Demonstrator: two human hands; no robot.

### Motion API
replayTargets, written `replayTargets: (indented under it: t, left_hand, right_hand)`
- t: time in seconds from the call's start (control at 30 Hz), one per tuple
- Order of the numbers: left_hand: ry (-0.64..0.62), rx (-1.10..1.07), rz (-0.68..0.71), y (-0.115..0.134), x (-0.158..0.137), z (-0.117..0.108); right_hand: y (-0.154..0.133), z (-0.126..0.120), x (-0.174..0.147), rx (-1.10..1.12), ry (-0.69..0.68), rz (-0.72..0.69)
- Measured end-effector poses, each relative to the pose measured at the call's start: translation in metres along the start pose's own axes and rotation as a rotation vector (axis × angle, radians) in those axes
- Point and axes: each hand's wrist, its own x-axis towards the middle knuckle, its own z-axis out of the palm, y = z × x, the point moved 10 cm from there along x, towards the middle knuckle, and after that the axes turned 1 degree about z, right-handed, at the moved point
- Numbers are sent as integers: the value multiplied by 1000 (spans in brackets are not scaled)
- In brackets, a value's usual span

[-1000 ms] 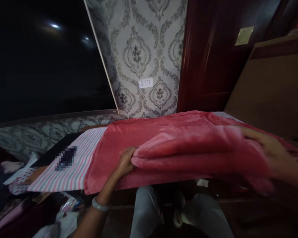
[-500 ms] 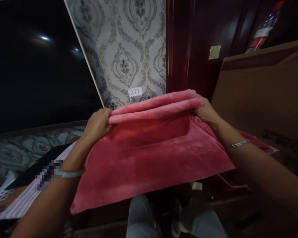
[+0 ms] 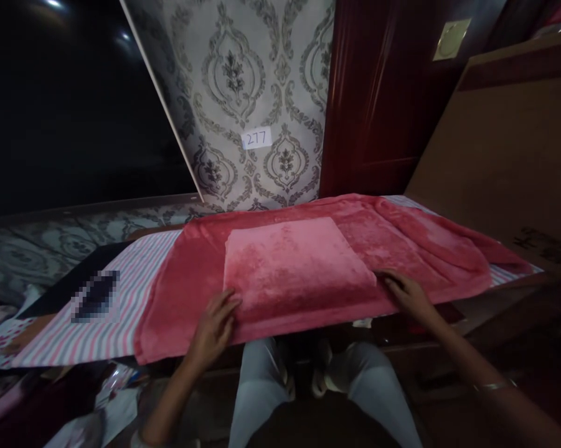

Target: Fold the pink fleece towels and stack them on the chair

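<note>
A pink-red plush blanket [image 3: 193,267] lies spread on the striped cloth, with a folded lighter-pink section [image 3: 294,255] flat on its middle. At the front left corner of that section, my left hand [image 3: 215,326] has its fingers apart, touching the plush. My right hand [image 3: 407,294] is at the front right corner, fingertips at the edge and thumb apart from them. Neither hand grips the fabric. On the right, the blanket is bunched in loose creases.
The striped cloth [image 3: 144,274] extends to the left beneath the blanket. A dark screen [image 3: 75,106] stands at the back left, and a large cardboard box [image 3: 504,137] at the right. A paper label reading 277 [image 3: 256,137] is on the patterned wall. My legs [image 3: 256,386] are below the front edge.
The folded section, held up by both hands before, now lies flat on the rest of the blanket. Both hands have let go and moved down toward me.
</note>
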Motion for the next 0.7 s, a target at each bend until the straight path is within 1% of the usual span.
replayTargets:
  t: [0.07, 0.1, 0.17, 0.23, 0.33, 0.43, 0.5, 0.6, 0.7]
  left_hand:
    - [143, -158, -230, -25, 7, -21]
    - [193, -227, -355, -38, 9, -25]
    - [228, -359, -552, -59, 9, -21]
    - [212, -458, -643, -67, 9, -8]
    - [194, -490, -675, -69, 6, 6]
    - [222, -445, -707, -70, 6, 9]
    - [262, -460, -702, -67, 11, 7]
    - [318, -513, -648, -61, 19, 2]
    - [362, -533, -619, -59, 17, -2]
  right_hand:
    - [-11, -2, 3, 66, 30, 49]
    - [-20, -1, 5, 88, 39, 53]
    - [-38, 5, 9, 76, 52, 32]
    - [-51, 14, 9, 1, 62, 2]
    - [-55, 25, 6, -140, 70, -9]
    - [-54, 28, 8, -226, 79, 2]
    - [-56, 28, 12, -210, 96, 4]
    - [-62, 24, 17, -112, 148, -1]
    - [-57, 21, 16, -34, 197, 10]
